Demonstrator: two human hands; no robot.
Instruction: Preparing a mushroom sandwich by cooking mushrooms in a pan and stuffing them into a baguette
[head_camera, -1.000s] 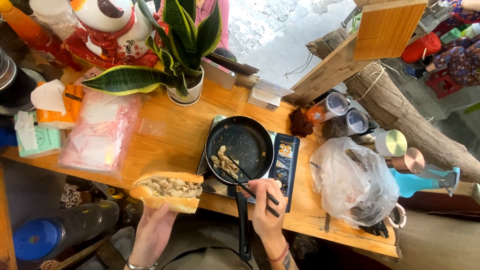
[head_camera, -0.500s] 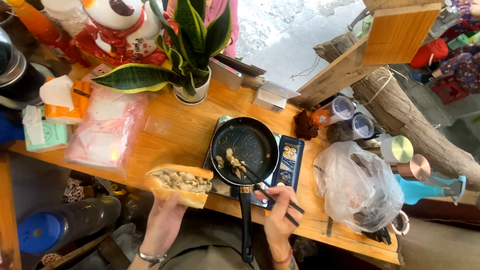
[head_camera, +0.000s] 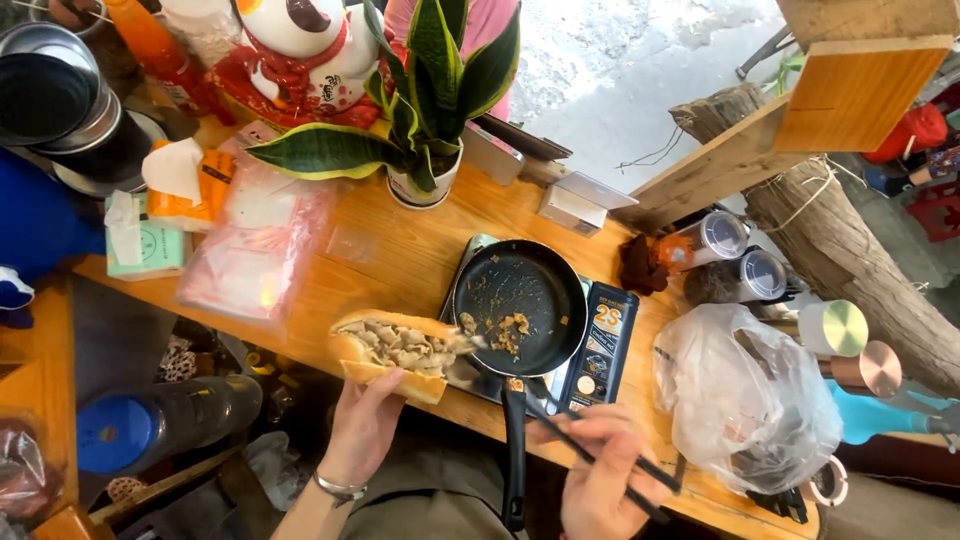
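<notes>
- The split bread roll (head_camera: 392, 352), filled with pale meat pieces, is held at the near edge of the worktop (head_camera: 400, 260), its right end touching the black frying pan (head_camera: 520, 305)
- The left hand (head_camera: 362, 428) cups the roll from below, fingers curled around its underside
- The right hand (head_camera: 605, 480) has its fingers pinching dark chopsticks (head_camera: 590, 455), whose tips reach into the pan among the meat scraps (head_camera: 505, 335)
- The pan sits on a small burner with a dark gas canister (head_camera: 603, 345) just to its right
- A clear plastic bag (head_camera: 745, 400) lies further right; a potted plant (head_camera: 430, 120) stands at the far side
</notes>
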